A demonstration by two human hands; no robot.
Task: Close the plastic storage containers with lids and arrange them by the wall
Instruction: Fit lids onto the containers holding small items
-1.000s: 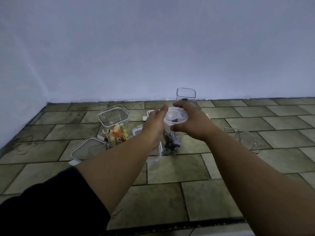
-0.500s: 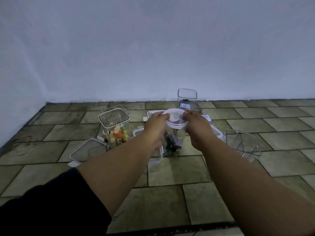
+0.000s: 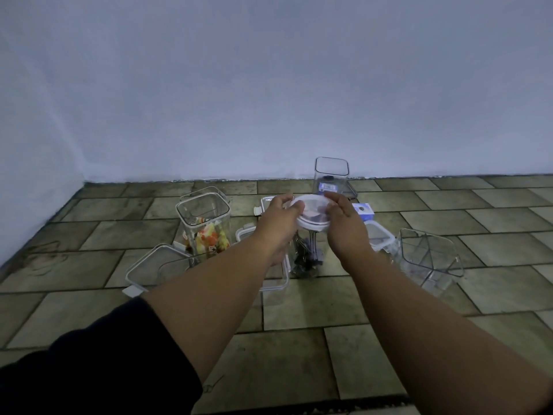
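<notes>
Both hands grip a round white lid (image 3: 312, 212) on top of a clear container (image 3: 306, 259) holding dark clips. My left hand (image 3: 279, 218) holds the lid's left rim, and my right hand (image 3: 344, 223) holds its right rim. A tall clear container (image 3: 205, 223) with colourful pieces stands open to the left. An open clear container (image 3: 331, 176) stands near the wall. Another clear container (image 3: 429, 259) lies tilted on the right.
A square lid (image 3: 152, 266) lies on the tiled floor at the left, and other lids (image 3: 380, 238) lie beside the middle container. A small blue-and-white box (image 3: 363, 211) sits behind my right hand. The pale wall (image 3: 269, 100) runs across the back.
Both hands have settled on opposite rims of the round lid. The lid now sits lower on the clip container, and my right hand has shifted from over it to its right side.
</notes>
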